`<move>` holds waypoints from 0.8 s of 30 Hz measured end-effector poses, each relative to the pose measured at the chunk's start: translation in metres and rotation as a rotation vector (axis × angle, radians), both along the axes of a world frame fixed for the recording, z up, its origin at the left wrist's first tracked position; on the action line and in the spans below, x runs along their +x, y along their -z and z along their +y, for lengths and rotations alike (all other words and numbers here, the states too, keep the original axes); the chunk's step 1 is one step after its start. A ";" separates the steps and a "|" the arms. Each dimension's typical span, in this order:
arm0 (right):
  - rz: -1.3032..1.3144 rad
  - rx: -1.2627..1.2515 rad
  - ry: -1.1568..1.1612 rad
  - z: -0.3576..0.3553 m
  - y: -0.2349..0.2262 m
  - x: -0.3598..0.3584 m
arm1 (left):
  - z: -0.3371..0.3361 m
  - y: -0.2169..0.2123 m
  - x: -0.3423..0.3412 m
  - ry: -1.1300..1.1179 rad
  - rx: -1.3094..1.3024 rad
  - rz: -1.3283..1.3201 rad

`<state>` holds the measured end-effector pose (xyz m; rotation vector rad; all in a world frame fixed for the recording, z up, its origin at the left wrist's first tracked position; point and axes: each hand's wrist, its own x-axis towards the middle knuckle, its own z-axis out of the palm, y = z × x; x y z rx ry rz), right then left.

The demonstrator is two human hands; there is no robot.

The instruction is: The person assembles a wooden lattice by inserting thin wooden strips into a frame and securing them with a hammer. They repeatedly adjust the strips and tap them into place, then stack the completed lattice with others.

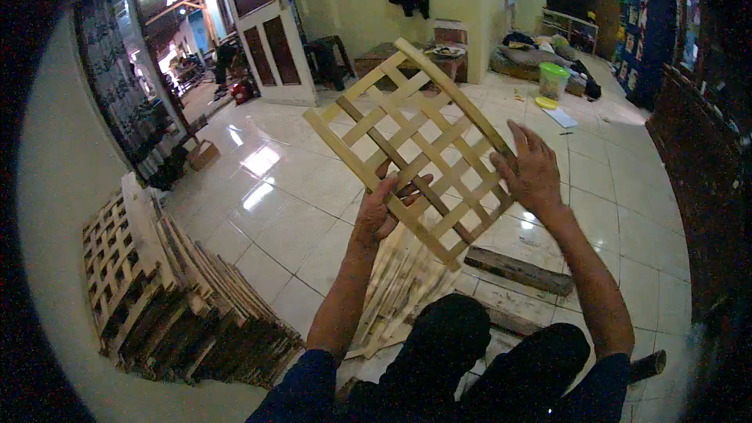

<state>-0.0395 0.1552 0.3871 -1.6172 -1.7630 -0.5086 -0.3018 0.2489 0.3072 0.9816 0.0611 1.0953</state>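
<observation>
Wood lattice panel [415,141] tilted, prob. long axis up-left.

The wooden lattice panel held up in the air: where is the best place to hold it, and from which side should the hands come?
Grip the wooden lattice panel by its outer frame strips on two opposite edges, coming from the left and the right. It is tilted like a diamond, and the thin crossing slats look weaker than the frame. The left hand grips the lower left edge and the right hand lies on the right edge, which looks balanced.
</observation>
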 end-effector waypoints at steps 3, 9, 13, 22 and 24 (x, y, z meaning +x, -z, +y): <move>0.616 -0.435 -0.238 0.009 -0.001 0.015 | 0.005 -0.008 -0.018 -0.055 -0.037 0.011; 0.759 -0.357 -0.326 0.024 0.006 -0.007 | -0.009 -0.021 -0.012 -1.218 0.266 0.432; 0.788 -0.374 -0.313 0.038 -0.001 -0.013 | -0.038 -0.018 0.023 -1.203 1.002 0.766; 1.082 -0.307 -0.510 0.039 0.009 -0.042 | -0.029 -0.037 0.033 -1.353 1.579 1.201; 1.056 -0.260 -0.566 0.041 -0.001 -0.038 | -0.029 -0.067 0.031 -1.352 1.699 1.167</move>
